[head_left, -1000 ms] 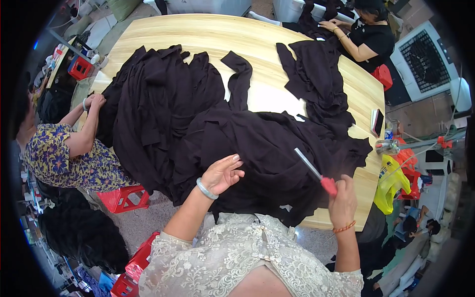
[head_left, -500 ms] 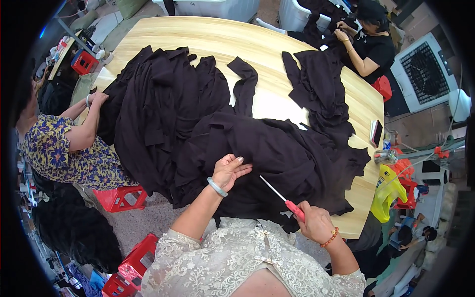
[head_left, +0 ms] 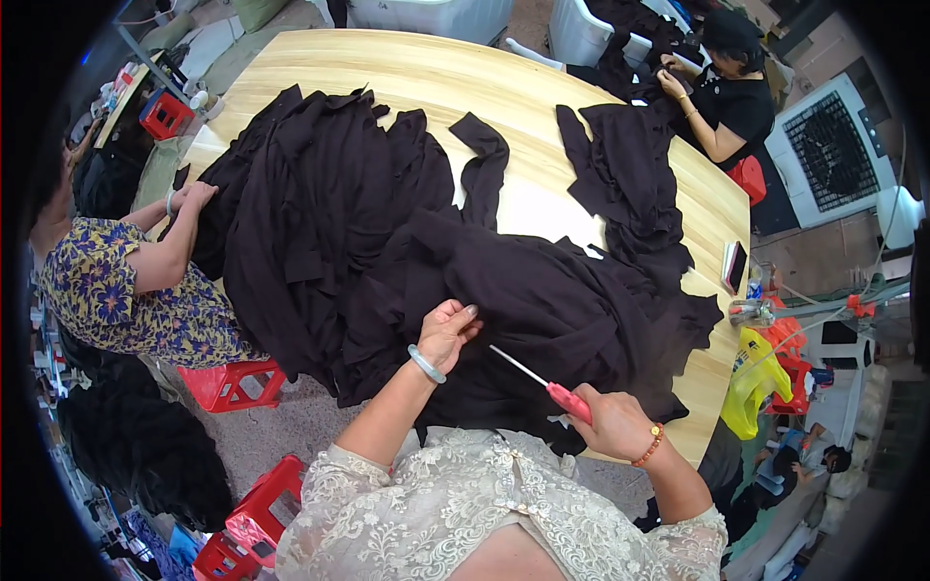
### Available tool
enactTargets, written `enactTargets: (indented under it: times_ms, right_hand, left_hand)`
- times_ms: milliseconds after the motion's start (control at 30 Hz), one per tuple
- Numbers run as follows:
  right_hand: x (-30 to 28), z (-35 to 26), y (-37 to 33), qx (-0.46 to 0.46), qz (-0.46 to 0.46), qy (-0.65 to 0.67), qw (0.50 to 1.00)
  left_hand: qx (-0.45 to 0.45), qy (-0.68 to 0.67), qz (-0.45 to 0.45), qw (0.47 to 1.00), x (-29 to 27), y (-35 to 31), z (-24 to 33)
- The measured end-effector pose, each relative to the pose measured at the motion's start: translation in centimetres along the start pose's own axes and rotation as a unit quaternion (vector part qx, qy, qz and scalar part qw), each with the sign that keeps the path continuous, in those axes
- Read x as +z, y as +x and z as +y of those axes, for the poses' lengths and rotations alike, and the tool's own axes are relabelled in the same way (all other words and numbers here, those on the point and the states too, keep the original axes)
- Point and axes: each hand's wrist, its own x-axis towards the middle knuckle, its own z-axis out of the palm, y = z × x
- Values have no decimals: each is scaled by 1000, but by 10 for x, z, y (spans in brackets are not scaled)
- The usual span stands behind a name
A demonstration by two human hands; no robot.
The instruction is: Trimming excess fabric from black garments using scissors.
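Dark, near-black garments lie in a broad heap before me, one garment [head_left: 542,290] spread directly in front of my hands. My left hand [head_left: 446,334], with a pale bangle at the wrist, is closed at the near part of this cloth, thumb and fingers pinching it. My right hand [head_left: 615,421], wearing a beaded bracelet, is wrapped round the red handle of a screwdriver-like tool [head_left: 569,399]. Its thin, straight metal shaft points up and left toward my left fingers, its tip apart from them. The cloth behind the fingers hides the exact pinch.
The garments lie on a wooden table [head_left: 387,53]. At the left, a person [head_left: 145,290] touches the large pile [head_left: 329,184]; another person [head_left: 731,97] handles dark cloth at the far right. A phone [head_left: 736,269] and yellow bag [head_left: 756,382] are at the right edge, red stools [head_left: 237,385] below left.
My left fingers have drawn in toward the thumb. The red-handled tool has shifted slightly left with my right hand, and the cloth in front has risen into new folds.
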Motion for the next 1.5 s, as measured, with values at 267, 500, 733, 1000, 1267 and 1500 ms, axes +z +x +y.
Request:
enactTargets:
  times_ms: [267, 500, 733, 1000, 1267, 1500]
  right_hand:
    - [23, 19, 12, -8, 174, 150, 973]
    - [19, 25, -6, 5, 136, 89, 987]
    - [11, 14, -19, -14, 79, 57, 995]
    - [3, 12, -23, -15, -15, -10, 1000]
    - [11, 14, -7, -77, 98, 62, 990]
    - [31, -6, 58, -147, 83, 311, 935]
  left_hand:
    - [154, 727, 7, 669, -3, -53, -2]
    - [177, 488, -1, 855, -28, -42, -27]
    - [312, 566, 39, 762, -31, -57, -43]
    - [451, 575, 20, 683, -12, -58, -16]
    - [447, 605, -81, 654, 6, -53, 8]
    - [402, 552, -169, 711, 36, -64, 0]
